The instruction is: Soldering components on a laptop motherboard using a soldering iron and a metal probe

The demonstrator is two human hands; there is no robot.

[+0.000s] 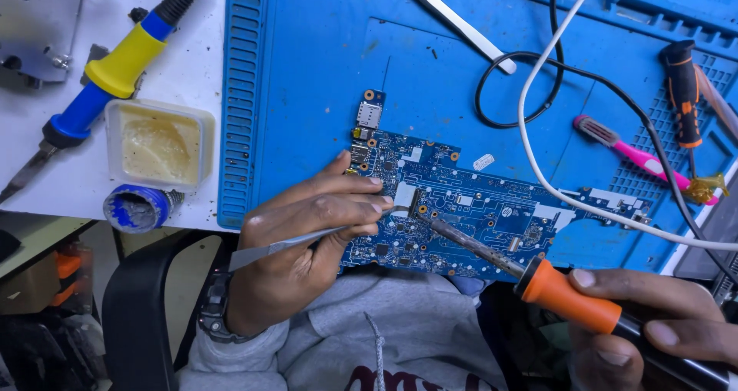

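Blue circuit board is lying along the near edge of the blue work mat, its near side hanging out over the person's grey sweatshirt. The left hand is resting on the board's left end, its grip closed around metal tweezers whose tips are meeting a small silvery part near the board's middle. The right hand is sitting off the near right corner of the mat, its grip wrapped around the orange-and-black handle of a soldering iron; the iron's metal shaft is slanting up and left over the board, and its tip is touching just beside the tweezer tips.

A white cable is curving across the mat and over the board's right end, and a black cable is looping behind it. Toward the right edge of the mat a pink toothbrush is lying beside a screwdriver with an orange-and-black handle. A white flat strip is lying slantwise near the far edge.

On the white tabletop left of the mat, a second soldering iron with a blue-and-yellow handle is lying at an angle, a square tub of yellowish paste is sitting open near it, and a blue spool of solder wire is lying at the near edge.
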